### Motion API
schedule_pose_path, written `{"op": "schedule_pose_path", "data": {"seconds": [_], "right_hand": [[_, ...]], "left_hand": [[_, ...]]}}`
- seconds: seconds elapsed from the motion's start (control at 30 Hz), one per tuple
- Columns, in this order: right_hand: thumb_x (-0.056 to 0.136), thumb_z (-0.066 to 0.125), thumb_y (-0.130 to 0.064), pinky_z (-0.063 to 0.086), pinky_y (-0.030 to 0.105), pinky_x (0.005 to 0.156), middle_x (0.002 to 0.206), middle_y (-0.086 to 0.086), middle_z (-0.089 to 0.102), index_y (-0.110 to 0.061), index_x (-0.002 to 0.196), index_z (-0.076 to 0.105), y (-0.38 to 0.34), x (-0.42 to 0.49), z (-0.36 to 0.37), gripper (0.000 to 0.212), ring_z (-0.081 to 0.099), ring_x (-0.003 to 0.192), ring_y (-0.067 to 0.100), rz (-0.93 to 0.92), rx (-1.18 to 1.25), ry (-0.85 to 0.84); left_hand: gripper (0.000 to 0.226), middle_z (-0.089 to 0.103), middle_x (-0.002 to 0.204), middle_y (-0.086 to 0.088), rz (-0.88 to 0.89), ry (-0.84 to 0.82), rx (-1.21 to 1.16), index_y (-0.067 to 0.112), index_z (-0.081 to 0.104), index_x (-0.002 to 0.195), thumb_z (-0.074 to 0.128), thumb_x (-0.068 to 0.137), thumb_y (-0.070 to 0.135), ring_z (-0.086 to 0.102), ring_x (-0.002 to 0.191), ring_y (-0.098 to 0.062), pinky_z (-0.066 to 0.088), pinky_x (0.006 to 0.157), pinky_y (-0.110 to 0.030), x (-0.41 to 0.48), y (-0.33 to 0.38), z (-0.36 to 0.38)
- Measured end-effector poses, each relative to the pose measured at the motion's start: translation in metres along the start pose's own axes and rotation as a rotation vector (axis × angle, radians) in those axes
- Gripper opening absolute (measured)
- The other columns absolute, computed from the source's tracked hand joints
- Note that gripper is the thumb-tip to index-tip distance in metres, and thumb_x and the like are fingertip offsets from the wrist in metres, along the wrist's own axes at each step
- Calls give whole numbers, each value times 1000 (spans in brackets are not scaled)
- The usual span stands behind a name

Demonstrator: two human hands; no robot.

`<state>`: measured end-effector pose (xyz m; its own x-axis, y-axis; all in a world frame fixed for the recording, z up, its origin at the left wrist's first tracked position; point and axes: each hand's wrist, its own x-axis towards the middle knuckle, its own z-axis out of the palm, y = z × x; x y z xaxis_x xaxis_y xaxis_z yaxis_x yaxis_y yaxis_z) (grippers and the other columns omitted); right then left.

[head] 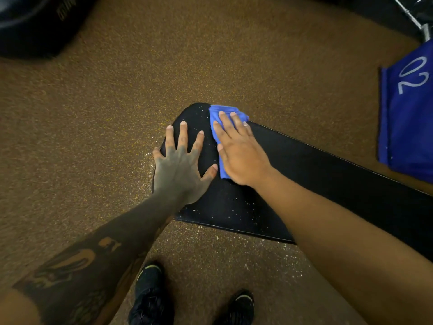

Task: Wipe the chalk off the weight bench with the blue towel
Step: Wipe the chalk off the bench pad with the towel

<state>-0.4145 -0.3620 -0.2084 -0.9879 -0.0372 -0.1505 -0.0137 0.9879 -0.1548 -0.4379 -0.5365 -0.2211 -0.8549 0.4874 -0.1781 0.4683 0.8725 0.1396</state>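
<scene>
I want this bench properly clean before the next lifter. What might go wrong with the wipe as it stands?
The left hand lies flat on the weight bench over speckled pad, so chalk under it may be missed. The blue towel sits near the pad's end; strokes may push chalk off onto the floor, already dusted below the edge. Specks near the front edge could be skipped by the right hand.

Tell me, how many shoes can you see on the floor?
2. The left shoe is at the bottom centre, below the bench pad; the right shoe is beside it, partly cut off by the frame edge.
</scene>
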Motion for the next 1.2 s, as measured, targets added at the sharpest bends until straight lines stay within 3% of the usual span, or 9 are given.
{"op": "schedule_pose_path", "data": {"seconds": [0.17,0.3,0.43,0.6,0.73,0.87,1.0,1.1,1.2], "right_hand": [[104,31,-26,12,51,122,165,12,11,-9,155,21,11,17,-6,54,5,152,34,197,28,29],[105,29,-25,7,47,124,166,9,9,-10,156,20,4,13,-5,54,3,153,29,-73,-12,-21],[104,29,-25,13,51,122,165,11,13,-9,155,22,7,28,-7,54,8,152,32,119,-18,5],[104,29,-25,5,47,123,166,7,10,-11,156,20,6,21,-8,55,5,153,28,-102,-68,-30],[104,29,-27,11,51,122,166,10,10,-10,155,20,3,32,-10,55,6,152,32,136,-22,10],[102,33,-31,9,53,122,166,9,10,-14,156,23,-10,21,-4,57,6,153,31,-70,-74,-28],[98,34,-45,7,57,119,166,14,3,-25,156,21,-4,25,-13,63,4,151,38,33,-84,35],[102,32,-40,8,58,120,167,9,0,-25,157,16,-16,27,-5,59,-1,152,33,-39,-78,-49],[103,30,-35,8,57,121,167,6,2,-20,158,10,-15,39,-1,60,-1,153,31,99,-7,-21]], "left_hand": [[83,-10,166,-12,9,-18,-4,29,-1,156,20,89,73,-6,152,-39,28,111,-63,-1,-1,-2],[82,-10,166,-12,11,-16,-14,28,0,156,22,90,72,-7,152,-39,28,111,-63,-1,0,-2],[81,-9,166,-12,12,-14,-19,29,0,155,22,90,72,-6,152,-39,27,111,-64,-1,0,-2],[80,-10,166,-13,11,-18,-14,28,-1,156,20,91,69,-7,152,-39,28,111,-64,-2,0,-2],[77,-9,166,-13,9,-21,-26,28,0,156,22,93,66,-6,152,-39,27,111,-64,-2,0,-2],[73,-4,167,-12,10,-22,-89,25,4,156,30,95,57,-3,152,-37,27,113,-63,-2,-1,-4],[69,6,166,-11,-69,56,-372,24,15,156,43,97,46,8,152,-32,28,113,-58,-1,-8,-8],[65,21,162,-12,-247,57,-550,21,19,155,42,99,45,29,145,-34,36,111,-55,3,-17,-10],[58,45,150,-13,-385,4,-661,17,24,153,37,103,42,46,133,-34,38,106,-47,10,-24,-14]]}}
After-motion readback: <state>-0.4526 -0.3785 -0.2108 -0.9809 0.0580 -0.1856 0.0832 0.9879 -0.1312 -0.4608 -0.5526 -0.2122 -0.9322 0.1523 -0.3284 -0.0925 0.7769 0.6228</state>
